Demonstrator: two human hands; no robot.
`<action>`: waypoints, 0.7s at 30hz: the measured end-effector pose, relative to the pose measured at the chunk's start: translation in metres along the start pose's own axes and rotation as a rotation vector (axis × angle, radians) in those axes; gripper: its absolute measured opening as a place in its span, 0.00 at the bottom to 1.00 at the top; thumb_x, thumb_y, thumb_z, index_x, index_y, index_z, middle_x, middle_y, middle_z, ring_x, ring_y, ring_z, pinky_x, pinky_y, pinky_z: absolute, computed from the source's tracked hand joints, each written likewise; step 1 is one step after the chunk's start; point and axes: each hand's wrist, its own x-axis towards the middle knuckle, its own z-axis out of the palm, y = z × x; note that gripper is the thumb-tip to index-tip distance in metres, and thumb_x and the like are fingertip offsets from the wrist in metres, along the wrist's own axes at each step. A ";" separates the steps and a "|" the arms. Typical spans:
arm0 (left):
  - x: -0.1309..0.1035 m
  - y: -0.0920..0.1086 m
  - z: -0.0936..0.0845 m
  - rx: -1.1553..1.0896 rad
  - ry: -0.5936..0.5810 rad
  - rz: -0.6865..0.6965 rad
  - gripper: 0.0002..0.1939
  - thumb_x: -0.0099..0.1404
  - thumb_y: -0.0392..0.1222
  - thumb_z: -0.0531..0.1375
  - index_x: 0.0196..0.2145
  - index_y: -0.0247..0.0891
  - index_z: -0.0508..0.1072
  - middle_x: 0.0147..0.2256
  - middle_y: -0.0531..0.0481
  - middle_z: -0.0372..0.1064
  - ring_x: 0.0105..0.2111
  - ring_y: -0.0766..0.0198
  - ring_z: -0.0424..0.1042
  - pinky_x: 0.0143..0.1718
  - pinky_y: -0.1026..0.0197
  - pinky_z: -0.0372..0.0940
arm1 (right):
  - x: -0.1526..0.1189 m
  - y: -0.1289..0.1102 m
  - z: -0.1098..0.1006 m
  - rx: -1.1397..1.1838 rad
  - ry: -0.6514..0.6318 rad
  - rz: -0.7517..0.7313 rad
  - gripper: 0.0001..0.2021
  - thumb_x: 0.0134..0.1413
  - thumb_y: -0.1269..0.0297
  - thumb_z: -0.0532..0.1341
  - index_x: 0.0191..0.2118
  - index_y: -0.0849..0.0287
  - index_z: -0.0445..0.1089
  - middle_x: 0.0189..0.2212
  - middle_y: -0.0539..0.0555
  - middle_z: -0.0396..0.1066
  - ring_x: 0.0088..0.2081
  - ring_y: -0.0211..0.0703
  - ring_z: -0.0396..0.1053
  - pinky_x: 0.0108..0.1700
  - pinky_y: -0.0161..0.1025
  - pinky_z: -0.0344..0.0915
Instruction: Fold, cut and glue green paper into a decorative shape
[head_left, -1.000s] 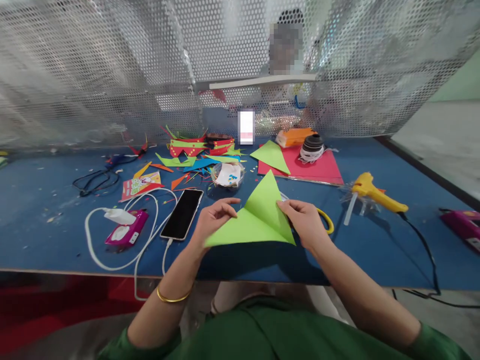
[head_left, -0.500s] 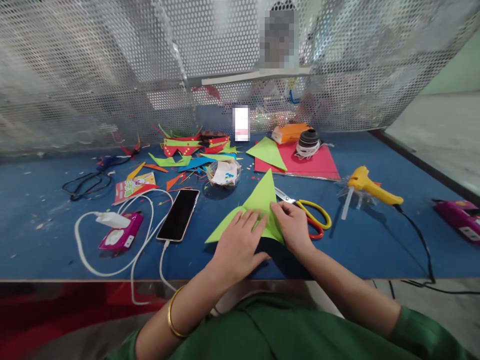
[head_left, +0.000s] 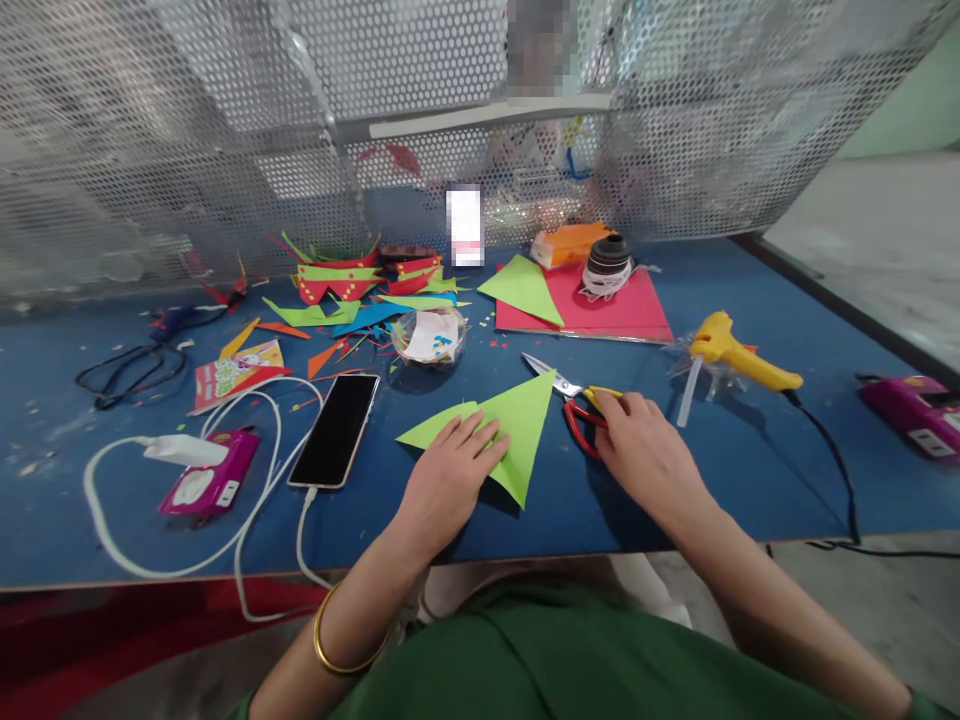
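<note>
My left hand (head_left: 454, 465) lies with fingers spread on a folded sheet of bright green paper (head_left: 531, 420), pressing it to the blue table. The sheet's right part comes to a point at the top. Just right of it, my right hand (head_left: 649, 450) has its fingers closed on the handles of a pair of scissors (head_left: 571, 389), one yellow and one red. The blades are slightly apart and point up and left, with the paper's tip close by them. My right fingertips are partly hidden behind the hand.
Left of the paper lies a phone (head_left: 335, 430) on a white cable, beside a purple power strip (head_left: 234, 468). Behind are a bowl of scraps (head_left: 427, 345), red-and-green paper masks (head_left: 337, 283) and a red sheet (head_left: 634, 310). A yellow glue gun (head_left: 739, 360) rests at right.
My right hand has left the green paper and moved right onto the scissors' handles. The paper has turned and shifted under my left hand. The view has tilted and shifted slightly.
</note>
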 end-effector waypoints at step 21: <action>-0.014 0.016 0.005 -0.051 0.069 -0.022 0.17 0.73 0.35 0.52 0.55 0.32 0.74 0.56 0.40 0.73 0.58 0.49 0.71 0.56 0.47 0.71 | -0.011 -0.020 0.009 0.314 0.161 -0.686 0.18 0.65 0.77 0.52 0.54 0.69 0.73 0.55 0.63 0.74 0.57 0.52 0.71 0.54 0.48 0.73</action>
